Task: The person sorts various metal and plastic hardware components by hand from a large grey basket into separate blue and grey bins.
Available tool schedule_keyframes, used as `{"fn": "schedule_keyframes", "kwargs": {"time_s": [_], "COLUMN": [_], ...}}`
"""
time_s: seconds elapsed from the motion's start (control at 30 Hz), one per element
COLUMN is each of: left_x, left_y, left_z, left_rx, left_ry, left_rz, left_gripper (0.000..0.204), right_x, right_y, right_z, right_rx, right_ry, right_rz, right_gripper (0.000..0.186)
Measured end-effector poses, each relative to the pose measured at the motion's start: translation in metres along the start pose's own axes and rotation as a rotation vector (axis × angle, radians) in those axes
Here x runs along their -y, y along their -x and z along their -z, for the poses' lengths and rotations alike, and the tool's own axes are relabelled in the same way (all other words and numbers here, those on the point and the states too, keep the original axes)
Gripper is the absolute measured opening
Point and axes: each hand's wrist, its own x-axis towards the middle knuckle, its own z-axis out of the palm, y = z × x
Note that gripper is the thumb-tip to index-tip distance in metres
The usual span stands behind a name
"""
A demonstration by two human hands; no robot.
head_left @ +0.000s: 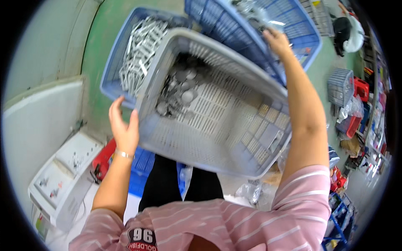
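Observation:
I hold a large grey perforated plastic basket (217,138), tilted up in front of me. My left hand (124,125) grips its near left rim. My right hand (277,41) holds the far right rim. Inside, a heap of small shiny metal parts (180,90) has slid into the far upper corner. Past the basket's far edge sits a blue basket (115,62) filled with silvery metal pieces (140,52). A second blue basket (289,25) lies beside it on the right, with a clear plastic bag inside.
A white machine with buttons (63,171) stands at lower left, next to a red object (104,157). Blue crates (142,167) lie under the grey basket. At right, a grey crate (340,85), red bins (360,90) and cluttered shelves line the green floor.

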Motion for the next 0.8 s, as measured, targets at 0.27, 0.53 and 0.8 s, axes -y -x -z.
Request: {"fn": "schedule_keyframes", "kwargs": {"time_s": [0.27,0.53,0.8], "left_x": [0.023,0.000,0.034], "left_y": [-0.004,0.036,0.039], "left_z": [-0.016,-0.043,-0.092], "left_rx": [0.116,0.237,0.314], "left_ry": [-0.235,0.231,0.714], "left_rz": [-0.082,-0.096,0.998], "left_gripper": [0.041,0.041,0.046], "right_x": [0.101,0.066,0.067], "right_y": [0.161,0.210,0.225], "right_z": [-0.096,-0.302,-0.279], "right_rx": [-0.151,0.328,0.122], "right_ry": [-0.295,-0.160,-0.534], "right_rz": [0.738,-0.234,-0.349], "right_gripper": [0.017,0.047,0.014]}}
